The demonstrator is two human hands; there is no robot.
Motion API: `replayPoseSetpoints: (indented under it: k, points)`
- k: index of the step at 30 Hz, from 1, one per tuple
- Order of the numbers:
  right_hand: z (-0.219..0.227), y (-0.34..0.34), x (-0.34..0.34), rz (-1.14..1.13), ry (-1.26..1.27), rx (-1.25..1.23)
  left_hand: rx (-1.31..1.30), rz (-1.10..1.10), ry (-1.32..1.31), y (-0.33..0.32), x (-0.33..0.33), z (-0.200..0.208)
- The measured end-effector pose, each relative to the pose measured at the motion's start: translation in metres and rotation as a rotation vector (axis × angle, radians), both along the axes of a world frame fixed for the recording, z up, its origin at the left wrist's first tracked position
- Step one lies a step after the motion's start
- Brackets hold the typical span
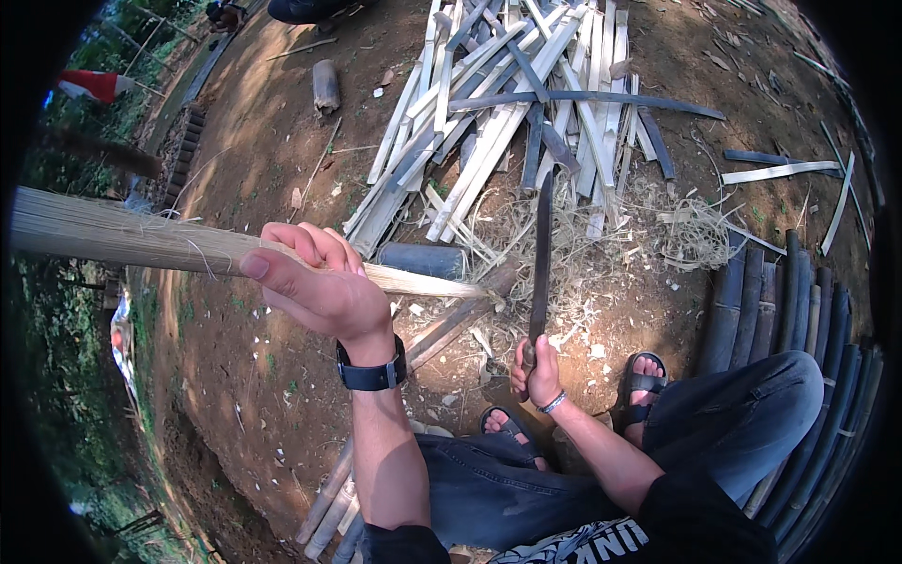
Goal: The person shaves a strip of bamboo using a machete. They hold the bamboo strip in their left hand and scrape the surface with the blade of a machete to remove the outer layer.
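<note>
My left hand (319, 282) grips a long pale bamboo strip (122, 240) that runs from the far left to a thin end near the middle. A black watch sits on that wrist. My right hand (540, 371) holds the handle of a long dark knife (542, 254), whose blade points up and away from me over the ground. The knife's edge stands just right of the strip's thin end. My sandalled feet (644, 381) rest on the dirt below the blade.
A heap of split bamboo slats (507, 103) lies ahead, with curly shavings (658, 226) beside it. A short dark bamboo tube (423, 258) lies under the strip. Dark bamboo poles (789, 310) line the right. A cut log piece (325, 86) lies at the back left.
</note>
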State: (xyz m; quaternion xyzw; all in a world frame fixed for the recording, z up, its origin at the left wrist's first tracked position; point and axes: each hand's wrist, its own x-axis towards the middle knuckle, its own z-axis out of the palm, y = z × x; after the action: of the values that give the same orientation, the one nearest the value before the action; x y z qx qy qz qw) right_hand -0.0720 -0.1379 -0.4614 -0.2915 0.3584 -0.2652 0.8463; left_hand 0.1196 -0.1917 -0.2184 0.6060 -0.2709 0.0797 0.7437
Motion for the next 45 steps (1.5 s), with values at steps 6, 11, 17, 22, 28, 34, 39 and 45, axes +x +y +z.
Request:
replayPoseSetpoints:
  k: [6,11,17,22,28,34,39,45]
  points:
    - [-0.036,0.022,0.000,0.308,0.278,0.429,0.007,-0.017,0.008,0.010,-0.002,-0.009]
    - [0.012,-0.013,0.001,0.016,-0.057,0.013,-0.043,-0.020,-0.024,0.007,0.003,-0.006]
    - [-0.055,0.025,-0.012,0.386,0.530,0.259,-0.027,-0.034,-0.024,-0.007,-0.004,0.005]
    - [-0.007,-0.009,-0.010,0.164,0.066,0.085,-0.007,-0.011,-0.009,0.004,-0.003,-0.003]
    - [-0.055,0.027,-0.034,0.532,0.586,0.180,-0.040,-0.039,-0.005,-0.005,-0.002,0.001]
    - [-0.012,0.010,-0.020,0.209,0.180,0.219,-0.028,0.053,-0.016,0.004,0.005,-0.002]
    - [-0.045,0.038,-0.027,0.307,0.346,0.182,-0.056,0.105,-0.014,-0.010,0.009,0.000]
    - [-0.022,0.024,-0.019,0.196,0.245,0.208,0.013,0.235,-0.100,-0.004,0.017,-0.002]
